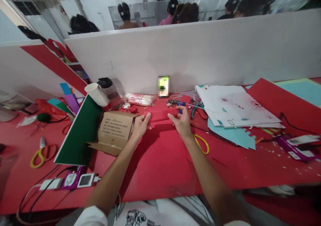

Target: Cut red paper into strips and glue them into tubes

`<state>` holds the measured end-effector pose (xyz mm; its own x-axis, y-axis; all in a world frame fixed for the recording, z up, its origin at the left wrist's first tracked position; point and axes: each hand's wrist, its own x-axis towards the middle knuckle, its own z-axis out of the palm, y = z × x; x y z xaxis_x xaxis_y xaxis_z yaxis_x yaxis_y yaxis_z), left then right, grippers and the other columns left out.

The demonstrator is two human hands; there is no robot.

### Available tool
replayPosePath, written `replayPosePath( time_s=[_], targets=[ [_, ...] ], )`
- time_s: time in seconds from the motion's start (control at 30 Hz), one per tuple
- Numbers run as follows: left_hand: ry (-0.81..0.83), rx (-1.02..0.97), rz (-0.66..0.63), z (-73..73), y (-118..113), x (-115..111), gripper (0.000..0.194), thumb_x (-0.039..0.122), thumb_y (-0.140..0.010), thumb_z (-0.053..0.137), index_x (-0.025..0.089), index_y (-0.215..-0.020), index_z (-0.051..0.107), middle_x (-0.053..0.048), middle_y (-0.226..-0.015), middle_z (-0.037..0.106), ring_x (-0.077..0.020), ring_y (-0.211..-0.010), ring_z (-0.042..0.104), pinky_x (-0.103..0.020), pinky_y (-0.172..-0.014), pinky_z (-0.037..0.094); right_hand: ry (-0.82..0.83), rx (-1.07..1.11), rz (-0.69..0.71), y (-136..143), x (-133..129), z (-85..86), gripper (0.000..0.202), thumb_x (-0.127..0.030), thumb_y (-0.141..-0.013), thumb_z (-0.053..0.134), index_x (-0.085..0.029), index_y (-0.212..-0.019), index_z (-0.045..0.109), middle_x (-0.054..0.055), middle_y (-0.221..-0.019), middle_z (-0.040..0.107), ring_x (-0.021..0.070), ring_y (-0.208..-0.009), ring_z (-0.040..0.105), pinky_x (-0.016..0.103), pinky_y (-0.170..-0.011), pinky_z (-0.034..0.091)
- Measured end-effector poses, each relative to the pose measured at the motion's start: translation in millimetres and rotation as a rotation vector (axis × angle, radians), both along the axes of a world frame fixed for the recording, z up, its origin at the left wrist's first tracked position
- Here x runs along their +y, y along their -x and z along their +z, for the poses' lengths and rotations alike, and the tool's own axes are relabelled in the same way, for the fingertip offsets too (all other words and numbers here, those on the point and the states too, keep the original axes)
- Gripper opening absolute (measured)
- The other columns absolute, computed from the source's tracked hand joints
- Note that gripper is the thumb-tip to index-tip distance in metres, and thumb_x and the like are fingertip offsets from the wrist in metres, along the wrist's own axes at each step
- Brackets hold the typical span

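Observation:
A folded red sheet (159,115), perhaps paper, is stretched between my two hands above the middle of the table. My left hand (140,126) pinches its left end, thumb on top. At the other end my right hand (182,121) grips it between thumb and fingers. Below them a larger flat red area (163,162) spreads towards my body; I cannot tell whether it joins the held piece. A yellow scissor handle (203,143) shows just right of my right wrist. An open cardboard box (114,129) stands close to my left hand.
Pliers (198,111) and a glue gun (182,103) lie beyond my right hand. Printed white sheets (235,105) cover blue paper at right. A green board (77,135), paper cup (96,94), bottle (111,92) and scissors (41,154) are left. A phone (164,86) leans against the partition (200,48).

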<state>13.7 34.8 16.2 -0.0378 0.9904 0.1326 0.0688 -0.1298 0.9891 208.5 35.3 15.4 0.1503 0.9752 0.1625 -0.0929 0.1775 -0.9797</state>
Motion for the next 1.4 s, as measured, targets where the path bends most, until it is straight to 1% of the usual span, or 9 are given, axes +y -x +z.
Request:
replayPosePath(
  time_s=[0.23,0.33,0.5,0.63,0.73,0.9,1.1,1.27,1.4],
  targets=[
    [-0.083,0.170,-0.035,4.3,5,-2,0.060,0.064,-0.083,0.070,0.019,-0.046,0.055,-0.001,-0.043,0.053,-0.0108,-0.044,0.043,-0.026,-0.051,0.033,-0.120,-0.033,0.060,-8,0,4.0,0.075,-0.042,-0.072,0.084,-0.028,-0.135,0.047,0.007,-0.112,0.069,0.0219,-0.084,0.070,0.035,-0.072,0.058],
    [-0.033,0.128,-0.085,2.1,8,-1,0.063,0.071,-0.085,0.063,0.020,-0.050,0.052,0.000,-0.041,0.051,-0.0103,-0.041,0.042,-0.025,-0.047,0.027,-0.069,-0.091,0.066,-13,3,2.3,0.064,-0.047,-0.075,0.080,-0.028,-0.132,0.056,0.004,-0.098,0.070,0.0203,-0.072,0.066,0.032,-0.058,0.054],
    [0.124,-0.020,-0.192,2.4,7,-1,0.065,0.082,-0.083,0.056,0.021,-0.063,0.048,0.002,-0.043,0.050,-0.0117,-0.040,0.051,-0.022,-0.044,0.022,-0.028,-0.101,0.114,-23,6,-2.1,0.057,-0.049,-0.084,0.072,-0.029,-0.136,0.057,-0.004,-0.066,0.059,0.0118,-0.042,0.044,0.028,-0.042,0.037],
    [0.058,0.015,-0.259,5.5,3,-3,0.054,0.070,-0.073,0.077,0.019,-0.069,0.057,0.001,-0.054,0.060,-0.0115,-0.048,0.054,-0.023,-0.050,0.035,-0.006,-0.101,0.105,-29,9,-3.1,0.058,-0.053,-0.087,0.068,-0.028,-0.137,0.057,-0.009,-0.051,0.046,0.0123,-0.034,0.039,0.027,-0.037,0.029],
    [0.003,0.047,-0.164,3.8,2,-2,0.047,0.060,-0.073,0.081,0.019,-0.066,0.059,0.003,-0.052,0.057,-0.0103,-0.047,0.051,-0.024,-0.053,0.037,0.013,-0.095,0.149,-31,8,1.0,0.063,-0.054,-0.086,0.069,-0.028,-0.142,0.055,-0.006,-0.061,0.058,0.0117,-0.036,0.045,0.026,-0.037,0.033],
    [0.019,0.021,-0.062,-1.7,4,3,0.044,0.060,-0.077,0.076,0.019,-0.068,0.060,0.006,-0.045,0.049,-0.0080,-0.040,0.041,-0.023,-0.048,0.027,0.033,-0.100,0.295,-32,4,6.2,0.076,-0.039,-0.075,0.081,-0.032,-0.145,0.053,-0.004,-0.076,0.068,0.0125,-0.048,0.056,0.026,-0.046,0.049],
    [0.014,-0.010,-0.010,-0.3,2,1,0.050,0.058,-0.076,0.078,0.020,-0.060,0.049,0.009,-0.044,0.040,-0.0057,-0.039,0.032,-0.022,-0.046,0.022,0.023,-0.133,0.219,-29,9,-2.8,0.065,-0.040,-0.078,0.080,-0.028,-0.139,0.061,-0.001,-0.082,0.072,0.0115,-0.047,0.055,0.026,-0.044,0.046],
    [0.016,-0.064,0.053,-2.7,5,4,0.054,0.057,-0.076,0.079,0.021,-0.060,0.042,0.009,-0.046,0.037,-0.0054,-0.041,0.031,-0.021,-0.045,0.021,0.005,-0.055,0.191,-31,11,-3.1,0.057,-0.044,-0.076,0.082,-0.026,-0.128,0.068,-0.002,-0.079,0.070,0.0123,-0.056,0.055,0.027,-0.056,0.052],
    [0.046,-0.198,0.066,-6.7,8,9,0.055,0.057,-0.072,0.083,0.021,-0.064,0.042,0.011,-0.051,0.035,-0.0039,-0.041,0.032,-0.020,-0.043,0.020,-0.025,-0.075,0.228,-34,7,2.3,0.061,-0.042,-0.076,0.083,-0.028,-0.132,0.065,-0.001,-0.085,0.070,0.0146,-0.068,0.060,0.027,-0.062,0.053]
  ],
)
